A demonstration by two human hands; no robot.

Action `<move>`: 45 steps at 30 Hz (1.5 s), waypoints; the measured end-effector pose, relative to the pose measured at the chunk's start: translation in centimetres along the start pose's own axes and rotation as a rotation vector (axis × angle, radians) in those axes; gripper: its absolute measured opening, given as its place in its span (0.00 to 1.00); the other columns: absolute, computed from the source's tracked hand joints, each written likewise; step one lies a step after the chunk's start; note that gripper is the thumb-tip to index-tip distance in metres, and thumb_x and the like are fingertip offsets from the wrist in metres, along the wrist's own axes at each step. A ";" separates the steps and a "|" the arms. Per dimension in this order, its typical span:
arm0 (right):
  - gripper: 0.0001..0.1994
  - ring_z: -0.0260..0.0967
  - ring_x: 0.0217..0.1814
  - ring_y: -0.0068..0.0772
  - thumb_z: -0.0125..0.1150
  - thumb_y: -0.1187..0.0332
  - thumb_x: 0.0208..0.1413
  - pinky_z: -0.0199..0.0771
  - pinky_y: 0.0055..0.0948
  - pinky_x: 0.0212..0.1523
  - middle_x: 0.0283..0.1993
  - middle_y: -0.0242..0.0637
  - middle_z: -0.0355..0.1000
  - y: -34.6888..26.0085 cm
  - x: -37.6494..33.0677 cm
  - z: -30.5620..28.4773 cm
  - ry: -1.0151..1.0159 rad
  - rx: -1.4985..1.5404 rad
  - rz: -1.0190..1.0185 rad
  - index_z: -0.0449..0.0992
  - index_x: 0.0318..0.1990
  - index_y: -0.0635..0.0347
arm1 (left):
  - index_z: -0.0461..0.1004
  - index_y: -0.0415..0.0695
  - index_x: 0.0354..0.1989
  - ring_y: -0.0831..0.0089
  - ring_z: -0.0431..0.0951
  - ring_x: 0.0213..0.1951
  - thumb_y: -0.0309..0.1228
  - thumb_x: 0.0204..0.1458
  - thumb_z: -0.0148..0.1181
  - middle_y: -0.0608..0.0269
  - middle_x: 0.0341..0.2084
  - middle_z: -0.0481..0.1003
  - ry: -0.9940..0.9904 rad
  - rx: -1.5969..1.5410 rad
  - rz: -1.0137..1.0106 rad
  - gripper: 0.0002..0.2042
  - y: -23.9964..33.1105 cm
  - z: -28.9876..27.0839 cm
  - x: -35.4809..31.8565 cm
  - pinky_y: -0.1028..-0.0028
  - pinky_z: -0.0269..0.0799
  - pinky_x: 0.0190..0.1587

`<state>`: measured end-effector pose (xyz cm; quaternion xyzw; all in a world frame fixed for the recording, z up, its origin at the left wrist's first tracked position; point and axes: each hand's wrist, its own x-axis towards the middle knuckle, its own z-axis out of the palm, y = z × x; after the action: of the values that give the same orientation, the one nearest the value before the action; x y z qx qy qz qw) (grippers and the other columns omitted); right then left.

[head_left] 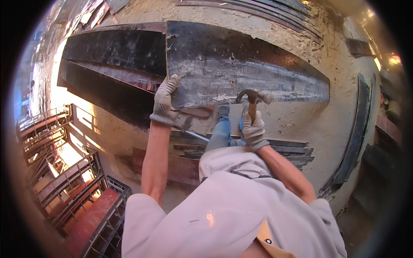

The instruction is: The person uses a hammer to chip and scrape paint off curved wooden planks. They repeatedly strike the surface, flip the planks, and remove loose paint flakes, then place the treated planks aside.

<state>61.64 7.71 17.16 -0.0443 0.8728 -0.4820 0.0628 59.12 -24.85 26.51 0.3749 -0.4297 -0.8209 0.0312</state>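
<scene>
My right hand point(254, 129), gloved, is wrapped tight around the wooden handle of a claw hammer point(254, 98), whose steel head sits just above my fist, right against the lower edge of a dark, scuffed panel point(241, 64). My left hand point(164, 102), also gloved, is off to the left of that grip, fingers curled over the panel's lower left corner and pressed on its face. The panel stretches wide above both hands and tapers away to the right. Behind its left end lie more dark panels point(112, 56), overlapping. Below the hammer, between my hands, I see my blue trouser leg and shoe point(222, 112), and just under my right fist a stack of flat boards point(288, 148) on the sandy ground point(301, 116). Far down to the left stand metal-framed forms point(81, 198).
</scene>
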 end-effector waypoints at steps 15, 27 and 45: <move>0.18 0.63 0.14 0.21 0.55 0.52 0.70 0.64 0.27 0.11 0.23 0.28 0.64 -18.0 11.9 -6.6 -0.682 0.237 0.586 0.68 0.38 0.59 | 0.73 0.40 0.64 0.82 0.74 0.44 0.44 0.67 0.61 0.70 0.45 0.78 -0.084 0.242 0.137 0.24 0.7 0.7 -0.9 0.79 0.73 0.49; 0.13 0.76 0.32 0.54 0.60 0.59 0.69 0.73 0.47 0.34 0.30 0.48 0.74 -8.0 -3.0 2.5 -0.008 0.085 -0.046 0.71 0.47 0.62 | 0.72 0.42 0.62 0.74 0.81 0.47 0.37 0.68 0.57 0.66 0.46 0.79 -0.119 -0.085 0.058 0.18 0.0 1.6 -1.3 0.68 0.82 0.52; 0.17 0.67 0.16 0.26 0.53 0.58 0.64 0.69 0.31 0.15 0.21 0.31 0.66 -19.4 11.3 -6.2 -0.682 0.272 0.645 0.68 0.27 0.61 | 0.74 0.43 0.63 0.84 0.75 0.39 0.43 0.69 0.57 0.75 0.40 0.77 -0.052 0.293 0.197 0.21 -3.3 -0.2 0.3 0.80 0.75 0.42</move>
<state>49.82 1.01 36.12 0.0816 0.7009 -0.5055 0.4966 59.97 -23.01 23.87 0.3101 -0.5800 -0.7519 0.0453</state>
